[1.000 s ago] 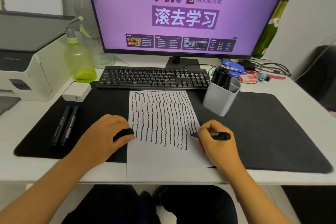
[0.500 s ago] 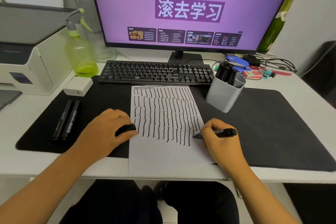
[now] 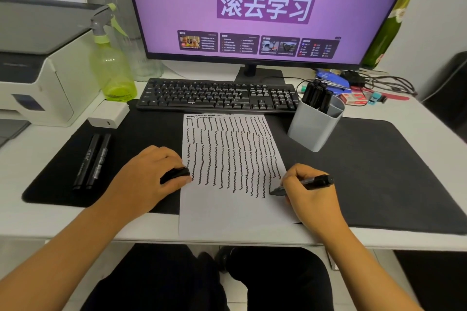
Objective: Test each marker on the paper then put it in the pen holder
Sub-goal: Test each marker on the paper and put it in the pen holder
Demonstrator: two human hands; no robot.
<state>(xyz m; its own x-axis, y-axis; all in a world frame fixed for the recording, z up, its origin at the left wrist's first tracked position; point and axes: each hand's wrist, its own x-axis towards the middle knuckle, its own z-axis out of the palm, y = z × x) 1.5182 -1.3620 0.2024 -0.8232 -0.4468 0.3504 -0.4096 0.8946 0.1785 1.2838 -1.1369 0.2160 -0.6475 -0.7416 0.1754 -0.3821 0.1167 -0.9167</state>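
Note:
A white paper covered in wavy black lines lies on the black desk mat. My right hand grips a black marker, its tip touching the paper at the end of the rightmost line. My left hand rests at the paper's left edge and is closed around the marker's black cap. Two more black markers lie side by side on the mat's left part. A grey pen holder with several black markers in it stands to the right of the paper's top.
A black keyboard and a monitor sit behind the paper. A green spray bottle, a white charger block and a printer are on the left. Cables and small stationery lie at the back right.
The marker tip has travelled down the paper toward me, lengthening the rightmost wavy line. My left hand has stayed put with the cap. The camera has tilted down a little.

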